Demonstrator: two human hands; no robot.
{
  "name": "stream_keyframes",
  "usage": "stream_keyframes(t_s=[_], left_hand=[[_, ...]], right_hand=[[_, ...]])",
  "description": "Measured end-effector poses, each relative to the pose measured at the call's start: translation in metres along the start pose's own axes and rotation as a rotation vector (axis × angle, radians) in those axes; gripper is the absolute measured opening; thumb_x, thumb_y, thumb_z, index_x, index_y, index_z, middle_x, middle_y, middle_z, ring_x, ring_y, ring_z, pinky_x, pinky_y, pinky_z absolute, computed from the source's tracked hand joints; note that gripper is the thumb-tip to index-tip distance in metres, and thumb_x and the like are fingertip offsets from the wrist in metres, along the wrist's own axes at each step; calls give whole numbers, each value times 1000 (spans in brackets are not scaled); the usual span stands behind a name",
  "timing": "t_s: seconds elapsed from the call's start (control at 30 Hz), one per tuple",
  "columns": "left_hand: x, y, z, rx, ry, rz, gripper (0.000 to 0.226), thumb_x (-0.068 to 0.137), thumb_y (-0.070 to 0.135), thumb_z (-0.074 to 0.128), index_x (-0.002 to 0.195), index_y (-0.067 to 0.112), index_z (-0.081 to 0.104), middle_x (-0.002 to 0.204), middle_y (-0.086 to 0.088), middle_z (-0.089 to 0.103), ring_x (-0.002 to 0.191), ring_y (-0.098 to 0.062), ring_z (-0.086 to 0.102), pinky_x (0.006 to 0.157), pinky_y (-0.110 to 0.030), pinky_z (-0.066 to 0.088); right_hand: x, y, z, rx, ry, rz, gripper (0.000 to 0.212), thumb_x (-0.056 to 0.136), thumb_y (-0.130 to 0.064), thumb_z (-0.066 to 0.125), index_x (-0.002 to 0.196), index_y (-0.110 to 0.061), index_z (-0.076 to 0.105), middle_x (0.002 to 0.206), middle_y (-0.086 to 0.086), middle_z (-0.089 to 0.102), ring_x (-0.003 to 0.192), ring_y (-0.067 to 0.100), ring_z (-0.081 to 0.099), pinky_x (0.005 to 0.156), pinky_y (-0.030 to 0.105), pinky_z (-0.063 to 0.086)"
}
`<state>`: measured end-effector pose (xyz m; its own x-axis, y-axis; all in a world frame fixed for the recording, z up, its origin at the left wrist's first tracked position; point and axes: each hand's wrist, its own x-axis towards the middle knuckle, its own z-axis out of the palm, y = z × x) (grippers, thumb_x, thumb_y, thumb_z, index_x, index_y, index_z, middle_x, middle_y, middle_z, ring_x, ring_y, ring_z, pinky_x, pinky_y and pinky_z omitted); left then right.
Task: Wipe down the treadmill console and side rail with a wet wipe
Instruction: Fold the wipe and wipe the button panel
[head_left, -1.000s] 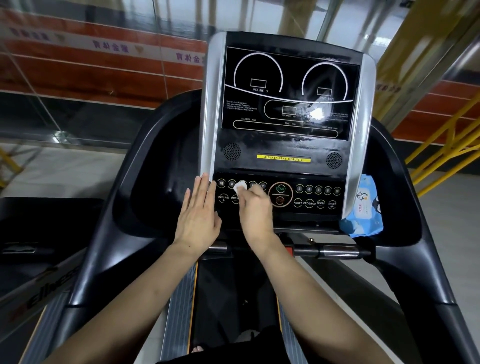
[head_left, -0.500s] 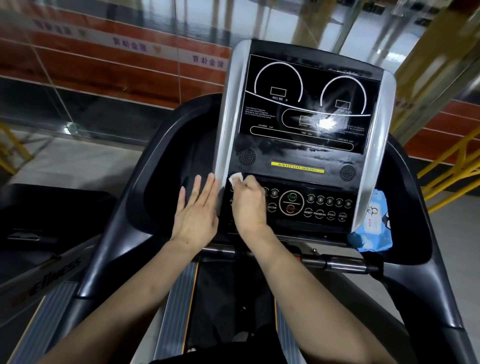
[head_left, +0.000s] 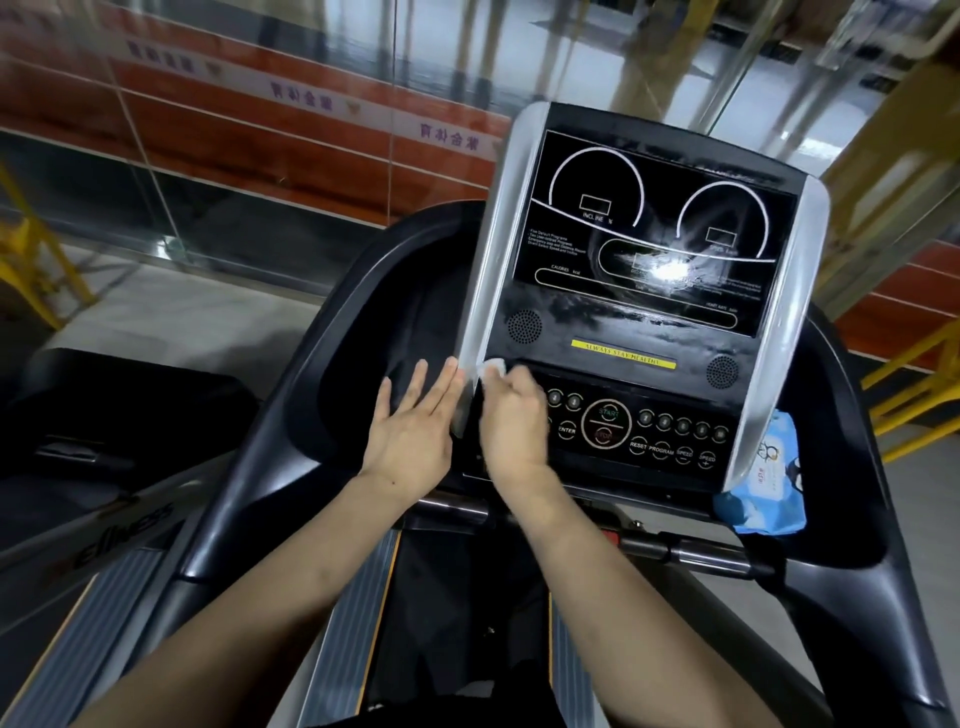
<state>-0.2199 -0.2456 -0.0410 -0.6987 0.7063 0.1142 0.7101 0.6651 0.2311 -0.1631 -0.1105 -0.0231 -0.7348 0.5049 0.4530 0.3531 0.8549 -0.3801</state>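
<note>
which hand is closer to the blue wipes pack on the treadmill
Right. The right hand presses a wipe at the button panel's left end, well left of the pack. The left hand lies flat farther left, beside the console's silver edge.

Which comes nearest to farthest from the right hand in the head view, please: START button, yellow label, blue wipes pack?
From the right hand:
1. START button, just to its right.
2. Yellow label, up and right.
3. Blue wipes pack, far right beside the console.
</note>
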Motion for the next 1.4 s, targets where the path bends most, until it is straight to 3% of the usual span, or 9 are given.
stream_keyframes(t_s=[0.1, 0.23, 0.3, 0.43, 0.7, 0.93, 1.13, 1.23, 1.4], left_hand=[[-1, 2, -2, 5, -16, -10, 79, 103, 20, 37, 163, 27, -13, 170, 14, -23, 160, -22, -16, 129, -58, 1], [-3, 2, -3, -10, -22, -7, 79, 105, 22, 38, 162, 27, -17, 170, 13, -23, 159, -24, -17, 129, -59, 1], [-3, 2, -3, -8, -21, -8, 78, 105, 23, 37, 162, 27, -17, 170, 13, -23, 159, -25, -18, 129, -58, 1], [-7, 1, -1, -14, -29, -10, 76, 106, 25, 37, 163, 26, -13, 170, 13, -21, 160, -25, -16, 129, -58, 2], [-9, 3, 5, -48, -38, -36, 79, 105, 20, 38, 163, 26, -15, 168, 16, -25, 159, -24, -17, 130, -56, 3], [-14, 1, 5, -52, -39, -50, 81, 103, 15, 40, 164, 26, -12, 172, 14, -16, 160, -25, -16, 129, -57, 4], [-13, 4, 13, -95, -37, -60, 80, 103, 16, 40, 165, 25, -10, 173, 14, -16, 160, -24, -14, 130, -56, 5], [-14, 5, 15, -107, -28, -58, 78, 104, 16, 38, 164, 24, -11, 173, 13, -16, 160, -24, -14, 130, -55, 4], [-15, 4, 18, -119, -10, -55, 79, 104, 13, 38, 164, 24, -11, 173, 12, -15, 160, -26, -12, 130, -56, 4]], right_hand=[[3, -1, -5, -54, -66, -104, 24, 82, 1, 72, 102, -11, 69, 80, 8, 51, 68, 33, 57, 65, 37, 52], [-6, 66, -28, -93, -8, 50, 26, 93, 2, 62, 113, -13, 69, 81, 7, 48, 72, 29, 53, 67, 33, 46], [-6, 75, -26, -138, 43, 50, 31, 86, 11, 69, 112, -6, 72, 78, 2, 41, 65, 24, 46, 64, 31, 41], [8, 41, -12, -68, -30, -80, 33, 90, 8, 62, 115, -11, 69, 89, 7, 50, 82, 30, 54, 75, 33, 44], [-44, 34, 3, -63, -146, -327, 26, 92, -6, 70, 117, -12, 70, 84, 4, 49, 75, 27, 52, 71, 39, 51], [-48, 80, -13, -73, -35, -82, 30, 87, 0, 80, 114, -11, 74, 77, 4, 49, 63, 27, 53, 58, 41, 56], [-40, 16, 20, 9, -80, -178, 23, 85, -3, 78, 107, -11, 75, 77, 4, 49, 65, 26, 55, 59, 34, 53], [-49, 49, 6, -26, -96, -149, 22, 94, -12, 64, 114, -17, 73, 78, -1, 42, 67, 25, 52, 62, 34, 54], [-63, 102, -18, -2, 26, 46, 13, 97, -6, 73, 109, -3, 78, 74, 6, 52, 57, 26, 54, 52, 41, 56]])
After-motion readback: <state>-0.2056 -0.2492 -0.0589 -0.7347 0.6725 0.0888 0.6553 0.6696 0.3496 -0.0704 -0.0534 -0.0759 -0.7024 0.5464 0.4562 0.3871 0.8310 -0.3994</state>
